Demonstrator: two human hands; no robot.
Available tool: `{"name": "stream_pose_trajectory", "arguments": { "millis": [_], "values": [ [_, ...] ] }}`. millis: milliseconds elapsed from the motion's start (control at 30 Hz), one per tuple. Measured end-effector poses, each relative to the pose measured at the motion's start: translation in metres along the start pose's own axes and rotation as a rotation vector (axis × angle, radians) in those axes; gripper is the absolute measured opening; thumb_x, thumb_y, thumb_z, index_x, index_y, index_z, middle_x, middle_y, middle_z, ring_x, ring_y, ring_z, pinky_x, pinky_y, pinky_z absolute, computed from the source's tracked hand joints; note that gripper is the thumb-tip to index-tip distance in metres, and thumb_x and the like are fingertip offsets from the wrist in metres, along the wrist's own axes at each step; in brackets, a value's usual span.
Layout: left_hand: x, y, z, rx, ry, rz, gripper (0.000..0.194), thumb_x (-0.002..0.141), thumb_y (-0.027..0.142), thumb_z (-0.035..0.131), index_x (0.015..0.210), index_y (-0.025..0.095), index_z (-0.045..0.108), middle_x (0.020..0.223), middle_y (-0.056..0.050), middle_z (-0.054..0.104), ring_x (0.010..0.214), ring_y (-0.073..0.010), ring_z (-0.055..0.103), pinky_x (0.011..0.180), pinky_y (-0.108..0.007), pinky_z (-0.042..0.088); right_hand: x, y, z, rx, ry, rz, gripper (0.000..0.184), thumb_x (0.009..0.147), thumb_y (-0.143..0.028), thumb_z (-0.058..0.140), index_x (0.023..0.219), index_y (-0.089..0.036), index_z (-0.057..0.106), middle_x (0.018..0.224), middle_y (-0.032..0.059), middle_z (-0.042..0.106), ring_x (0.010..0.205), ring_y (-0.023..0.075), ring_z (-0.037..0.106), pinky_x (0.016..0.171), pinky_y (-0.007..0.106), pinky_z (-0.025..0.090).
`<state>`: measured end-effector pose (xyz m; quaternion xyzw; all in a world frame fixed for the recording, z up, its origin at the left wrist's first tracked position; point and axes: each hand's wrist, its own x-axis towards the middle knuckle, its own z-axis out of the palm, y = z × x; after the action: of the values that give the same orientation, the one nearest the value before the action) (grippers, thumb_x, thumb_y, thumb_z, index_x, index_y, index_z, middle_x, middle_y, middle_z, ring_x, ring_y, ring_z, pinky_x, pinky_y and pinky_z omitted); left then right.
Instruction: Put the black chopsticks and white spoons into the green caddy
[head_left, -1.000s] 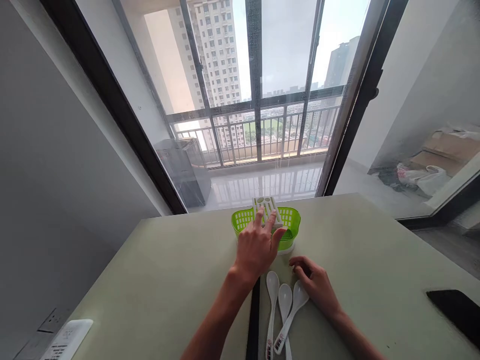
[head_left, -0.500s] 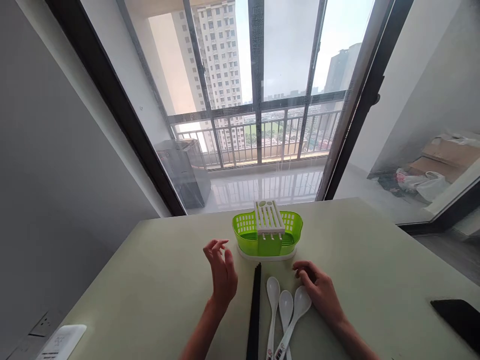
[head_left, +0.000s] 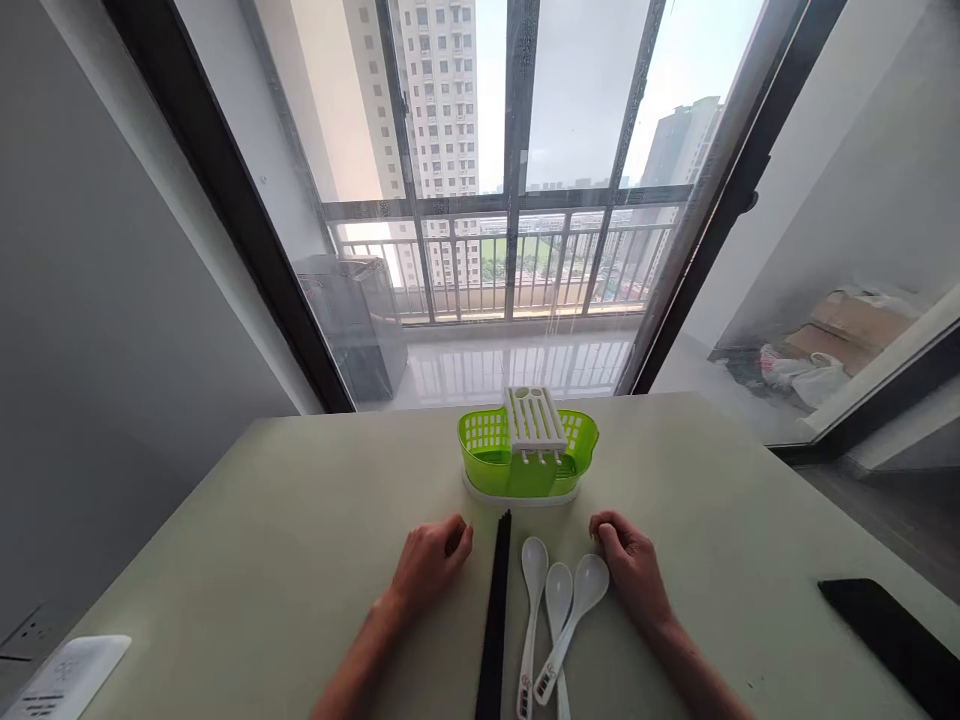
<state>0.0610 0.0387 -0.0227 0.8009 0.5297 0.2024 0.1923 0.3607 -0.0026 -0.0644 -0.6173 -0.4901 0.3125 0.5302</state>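
My left hand (head_left: 433,558) rests on the table with its fingers curled in, holding nothing, just left of a bundle of black chopsticks (head_left: 495,615). On the other side, my right hand (head_left: 634,562) lies with fingers folded and nothing visible in them, close to the bowl of the rightmost spoon. Three white spoons lie between the chopsticks and my right hand: a left spoon (head_left: 534,570), a middle spoon (head_left: 559,595) and a right spoon (head_left: 591,580) whose handle crosses the middle one. Beyond both hands stands a green basket (head_left: 487,478) with a white slotted rack (head_left: 536,420) across its top.
A black flat object (head_left: 892,635) lies on the right of the pale table (head_left: 322,520). A white device (head_left: 71,675) sits at the near left corner. Behind the table's far edge is a glass door with a dark frame (head_left: 675,300).
My left hand has come down from a raised, spread pose to the table and its fingers have curled. My right hand has curled its fingers more. The camera view has shifted slightly.
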Motion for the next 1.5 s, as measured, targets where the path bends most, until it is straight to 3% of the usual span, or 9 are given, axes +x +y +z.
{"name": "stream_pose_trajectory", "arguments": {
  "millis": [400, 967, 1500],
  "values": [
    [-0.007, 0.007, 0.003, 0.151, -0.010, 0.037, 0.034, 0.101, 0.034, 0.040, 0.073, 0.023, 0.056, 0.065, 0.001, 0.065, 0.058, -0.0143, 0.057, 0.062, -0.027, 0.033, 0.002, 0.004, -0.003, 0.107, 0.042, 0.033, 0.026, 0.085, -0.040, 0.048, 0.064, -0.024, 0.044, 0.060, -0.0046, 0.037, 0.057, 0.0142, 0.034, 0.053, 0.026, 0.032],
    [-0.008, 0.013, 0.003, 0.167, -0.020, 0.010, 0.035, 0.100, 0.038, 0.041, 0.075, 0.023, 0.060, 0.068, 0.000, 0.067, 0.061, -0.0148, 0.057, 0.065, -0.027, 0.034, 0.005, -0.003, -0.008, 0.292, 0.010, 0.086, 0.032, 0.081, -0.046, 0.049, 0.061, -0.027, 0.033, 0.057, -0.0062, 0.030, 0.050, 0.0130, 0.027, 0.046, 0.026, 0.029],
    [-0.007, 0.010, 0.003, 0.193, -0.027, 0.038, 0.033, 0.102, 0.035, 0.041, 0.076, 0.023, 0.058, 0.067, 0.001, 0.066, 0.060, -0.0147, 0.058, 0.063, -0.026, 0.032, 0.005, -0.003, -0.005, 0.284, -0.011, 0.087, 0.030, 0.081, -0.038, 0.051, 0.057, -0.025, 0.040, 0.055, -0.0055, 0.036, 0.051, 0.0129, 0.030, 0.050, 0.027, 0.028]
  ]
}}
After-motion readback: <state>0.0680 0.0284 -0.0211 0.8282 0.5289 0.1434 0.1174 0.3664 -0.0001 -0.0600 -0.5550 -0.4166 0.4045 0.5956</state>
